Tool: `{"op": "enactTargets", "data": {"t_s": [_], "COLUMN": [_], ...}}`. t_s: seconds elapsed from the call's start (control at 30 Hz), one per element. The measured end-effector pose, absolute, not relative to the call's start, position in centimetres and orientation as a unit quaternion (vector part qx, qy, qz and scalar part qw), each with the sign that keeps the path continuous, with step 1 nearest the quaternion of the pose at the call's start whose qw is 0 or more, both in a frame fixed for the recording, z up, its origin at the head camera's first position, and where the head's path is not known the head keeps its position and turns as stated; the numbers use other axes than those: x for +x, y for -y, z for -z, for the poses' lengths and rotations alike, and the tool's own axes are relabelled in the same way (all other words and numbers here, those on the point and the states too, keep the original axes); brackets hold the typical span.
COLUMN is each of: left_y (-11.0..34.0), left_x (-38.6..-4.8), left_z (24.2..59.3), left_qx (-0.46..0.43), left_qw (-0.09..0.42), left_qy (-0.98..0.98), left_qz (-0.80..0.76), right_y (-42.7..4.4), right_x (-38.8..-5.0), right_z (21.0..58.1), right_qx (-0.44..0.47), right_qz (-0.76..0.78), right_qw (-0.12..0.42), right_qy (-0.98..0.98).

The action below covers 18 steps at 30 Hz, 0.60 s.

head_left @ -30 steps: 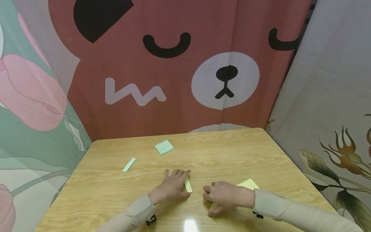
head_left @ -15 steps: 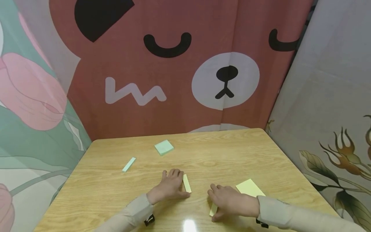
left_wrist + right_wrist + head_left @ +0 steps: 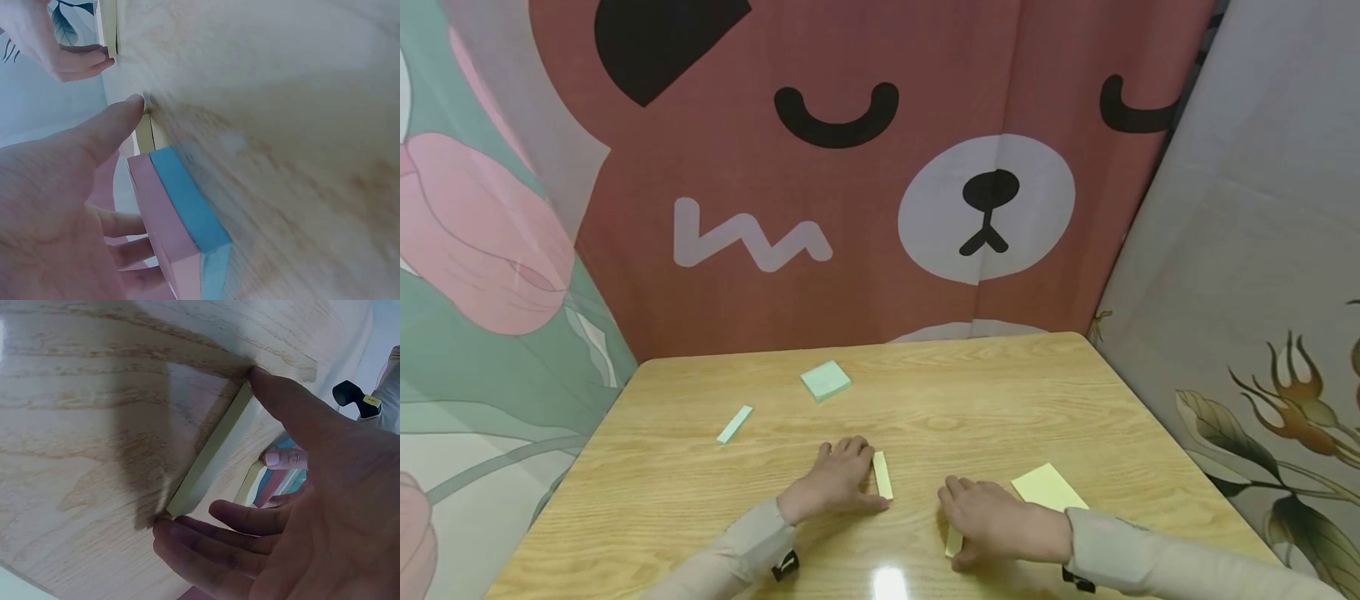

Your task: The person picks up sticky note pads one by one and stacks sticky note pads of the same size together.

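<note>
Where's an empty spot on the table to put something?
The pale wooden table is bare between the square green pad and square yellow pad, toward the far right corner. It's crowded around the left hand and right hand.

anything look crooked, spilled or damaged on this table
Nothing looks spilled or damaged. The green square pad sits turned at an angle to the far edge of the table, slightly askew; the yellow strip by the left hand looks intact.
</note>
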<state>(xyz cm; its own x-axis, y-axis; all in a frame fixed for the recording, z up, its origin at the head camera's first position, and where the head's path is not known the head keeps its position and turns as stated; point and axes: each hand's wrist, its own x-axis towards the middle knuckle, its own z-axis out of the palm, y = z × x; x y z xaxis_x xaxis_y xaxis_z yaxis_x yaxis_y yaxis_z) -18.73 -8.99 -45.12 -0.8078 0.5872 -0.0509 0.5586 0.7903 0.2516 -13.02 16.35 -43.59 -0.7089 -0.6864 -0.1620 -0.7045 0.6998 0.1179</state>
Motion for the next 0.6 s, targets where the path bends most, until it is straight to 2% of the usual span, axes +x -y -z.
{"op": "enactTargets", "data": {"t_s": [0.17, 0.4, 0.6], "left_y": [9.31, 9.46, 9.47], "left_x": [-18.80, -19.04, -19.15], "left_z": [45.00, 45.26, 45.41], "left_qx": [0.301, 0.298, 0.295], "left_qw": [0.080, 0.087, 0.094], "left_qy": [-0.942, -0.942, -0.943], "left_qz": [-0.126, -0.126, -0.123], "right_y": [-16.36, -16.35, -16.44], "right_x": [-12.93, -12.80, -12.67], "right_z": [43.96, 43.79, 43.61], "right_qx": [-0.380, -0.361, -0.358], "right_qz": [-0.103, -0.118, -0.098], "right_qw": [0.041, 0.065, 0.061], "right_qy": [-0.918, -0.923, -0.926]}}
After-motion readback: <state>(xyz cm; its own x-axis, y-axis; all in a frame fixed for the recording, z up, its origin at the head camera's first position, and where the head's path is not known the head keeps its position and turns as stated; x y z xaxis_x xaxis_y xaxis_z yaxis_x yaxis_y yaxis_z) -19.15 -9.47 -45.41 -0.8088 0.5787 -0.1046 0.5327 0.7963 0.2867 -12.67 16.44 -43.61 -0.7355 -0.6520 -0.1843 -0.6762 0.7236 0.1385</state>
